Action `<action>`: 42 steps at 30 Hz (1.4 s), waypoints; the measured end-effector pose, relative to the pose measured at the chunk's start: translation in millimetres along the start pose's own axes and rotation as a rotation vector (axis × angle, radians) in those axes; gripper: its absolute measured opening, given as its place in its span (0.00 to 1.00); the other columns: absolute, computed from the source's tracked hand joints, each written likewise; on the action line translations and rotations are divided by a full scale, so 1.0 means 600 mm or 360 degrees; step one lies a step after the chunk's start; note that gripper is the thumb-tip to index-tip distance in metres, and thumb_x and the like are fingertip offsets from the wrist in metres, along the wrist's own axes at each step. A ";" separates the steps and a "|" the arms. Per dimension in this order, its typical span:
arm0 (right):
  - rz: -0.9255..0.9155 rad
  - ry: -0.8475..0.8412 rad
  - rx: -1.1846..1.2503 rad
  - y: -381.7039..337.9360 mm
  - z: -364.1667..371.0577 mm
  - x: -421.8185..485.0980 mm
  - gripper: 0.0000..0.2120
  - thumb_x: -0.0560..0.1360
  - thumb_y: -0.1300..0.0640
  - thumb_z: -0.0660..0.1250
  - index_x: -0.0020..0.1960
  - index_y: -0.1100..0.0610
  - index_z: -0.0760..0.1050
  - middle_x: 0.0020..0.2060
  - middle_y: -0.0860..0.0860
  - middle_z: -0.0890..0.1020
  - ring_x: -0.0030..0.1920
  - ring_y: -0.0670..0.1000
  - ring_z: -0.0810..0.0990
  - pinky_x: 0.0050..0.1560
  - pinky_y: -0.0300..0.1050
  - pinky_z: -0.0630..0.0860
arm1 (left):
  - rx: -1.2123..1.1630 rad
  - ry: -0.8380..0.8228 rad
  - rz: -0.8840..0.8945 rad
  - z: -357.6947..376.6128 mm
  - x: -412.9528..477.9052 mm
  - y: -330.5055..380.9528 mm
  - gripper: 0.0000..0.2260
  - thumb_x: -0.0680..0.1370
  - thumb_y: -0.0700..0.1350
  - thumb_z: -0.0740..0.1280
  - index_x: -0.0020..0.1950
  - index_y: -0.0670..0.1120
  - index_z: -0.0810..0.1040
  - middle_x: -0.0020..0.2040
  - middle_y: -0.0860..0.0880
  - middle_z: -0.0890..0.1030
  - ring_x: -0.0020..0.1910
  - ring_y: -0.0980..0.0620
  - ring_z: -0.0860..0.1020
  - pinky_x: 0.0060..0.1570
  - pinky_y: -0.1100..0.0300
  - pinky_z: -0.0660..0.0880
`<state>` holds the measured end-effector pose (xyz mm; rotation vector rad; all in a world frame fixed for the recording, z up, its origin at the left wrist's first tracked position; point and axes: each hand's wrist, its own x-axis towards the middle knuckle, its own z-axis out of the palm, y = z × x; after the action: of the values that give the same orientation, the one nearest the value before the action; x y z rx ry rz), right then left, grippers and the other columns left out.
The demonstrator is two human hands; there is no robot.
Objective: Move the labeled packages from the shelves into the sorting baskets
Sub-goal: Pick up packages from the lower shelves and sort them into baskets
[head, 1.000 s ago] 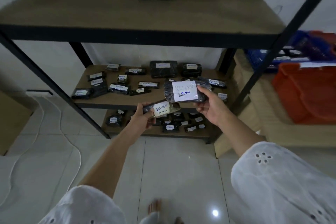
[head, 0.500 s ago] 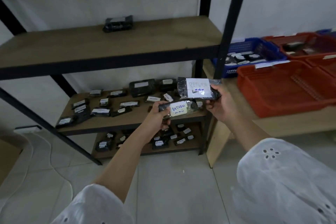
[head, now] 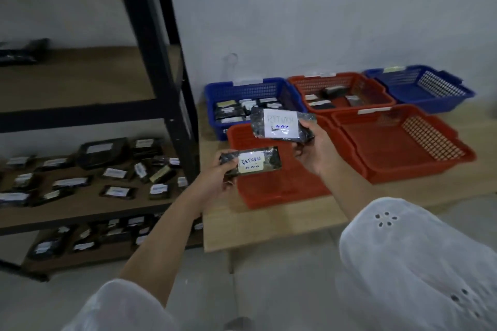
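Observation:
My left hand [head: 216, 179] grips a small black package [head: 251, 162] with a yellowish label reading RETURN. My right hand [head: 316, 152] holds a larger black package [head: 281, 123] with a white RETURN label. Both packages hang over the near-left red basket [head: 271, 191], which looks empty. Behind it a blue basket [head: 242, 91] holds several labeled packages. A red basket [head: 341, 83] at the back holds a few packages. Several more labeled packages [head: 115, 191] lie on the middle and lower shelves at the left.
An empty red basket [head: 403, 148] sits to the right and an empty blue basket [head: 419, 86] at the back right, all on a low wooden platform [head: 269, 226]. The black shelf post [head: 161, 62] stands just left of the baskets. One package [head: 24, 52] lies on the top shelf.
My view has swung right from the shelves to the baskets. Both hands have carried their packages rightward and now hold them over the near-left red basket.

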<state>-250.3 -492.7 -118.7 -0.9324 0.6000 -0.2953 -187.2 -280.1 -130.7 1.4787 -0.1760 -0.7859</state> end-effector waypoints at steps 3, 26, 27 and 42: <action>0.0001 -0.0006 -0.0027 -0.044 -0.058 0.061 0.11 0.75 0.50 0.63 0.53 0.54 0.77 0.35 0.48 0.80 0.24 0.43 0.71 0.24 0.35 0.61 | 0.0044 -0.0065 0.0073 0.075 0.070 0.014 0.04 0.80 0.41 0.60 0.53 0.49 0.71 0.42 0.46 0.75 0.26 0.56 0.72 0.27 0.63 0.66; 0.0197 0.0096 -0.0281 -0.337 -0.343 0.467 0.07 0.77 0.53 0.63 0.50 0.55 0.77 0.35 0.48 0.83 0.24 0.43 0.74 0.24 0.33 0.66 | -0.0265 -0.0078 -0.0100 0.394 0.476 0.088 0.07 0.81 0.42 0.60 0.58 0.47 0.73 0.51 0.41 0.70 0.32 0.55 0.70 0.31 0.63 0.68; 0.0213 0.0089 -0.0314 -0.346 -0.352 0.484 0.07 0.77 0.53 0.64 0.49 0.55 0.77 0.37 0.48 0.83 0.25 0.43 0.74 0.23 0.33 0.66 | -0.0266 -0.0049 -0.0101 0.403 0.482 0.088 0.08 0.80 0.41 0.60 0.58 0.46 0.73 0.52 0.41 0.70 0.32 0.55 0.71 0.32 0.63 0.68; 0.0585 -0.0243 -0.1234 -0.372 -0.456 0.590 0.11 0.76 0.54 0.65 0.57 0.57 0.74 0.44 0.57 0.83 0.38 0.53 0.81 0.40 0.43 0.74 | -0.0467 0.0343 -0.0105 0.462 0.551 0.086 0.12 0.80 0.42 0.61 0.62 0.44 0.73 0.54 0.41 0.77 0.34 0.55 0.73 0.31 0.66 0.73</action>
<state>-128.1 -973.2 -183.8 -1.5385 0.7433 0.3693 -77.6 -699.2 -163.0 1.2833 0.1465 -0.6676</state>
